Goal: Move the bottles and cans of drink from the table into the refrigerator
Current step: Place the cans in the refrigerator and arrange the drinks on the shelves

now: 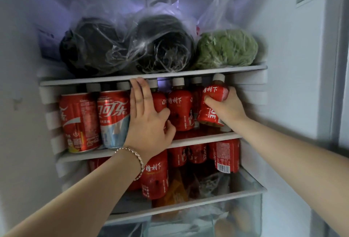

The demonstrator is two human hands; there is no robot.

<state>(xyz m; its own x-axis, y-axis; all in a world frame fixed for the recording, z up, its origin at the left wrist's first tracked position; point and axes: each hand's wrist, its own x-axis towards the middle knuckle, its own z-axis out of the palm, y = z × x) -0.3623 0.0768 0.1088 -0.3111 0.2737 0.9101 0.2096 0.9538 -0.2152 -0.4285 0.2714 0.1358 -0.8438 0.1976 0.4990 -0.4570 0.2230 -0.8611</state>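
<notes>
Seating a tilted red bottle [209, 94] at the right end of the middle shelf [207, 138] — right hand [224, 107] wrapped round it, left hand [147, 121] flat-fingered, bracing the standing bottles [180, 110] at the shelf's centre. Risk: its cap catching overhead — or its base nudging neighbours — could topple the crowded row.

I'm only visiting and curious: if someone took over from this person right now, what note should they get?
Left hand: fingers straight, pressing a front bottle on the middle shelf.
Right hand: holds a tilted bottle at that shelf's right end, seemingly not set down yet.
Done: two cola cans and a row of red bottles stand on that shelf; lower bottles sit on the shelf beneath.
Left: stand the tilted bottle upright. The table is out of view, so what remains there cannot be told.
</notes>
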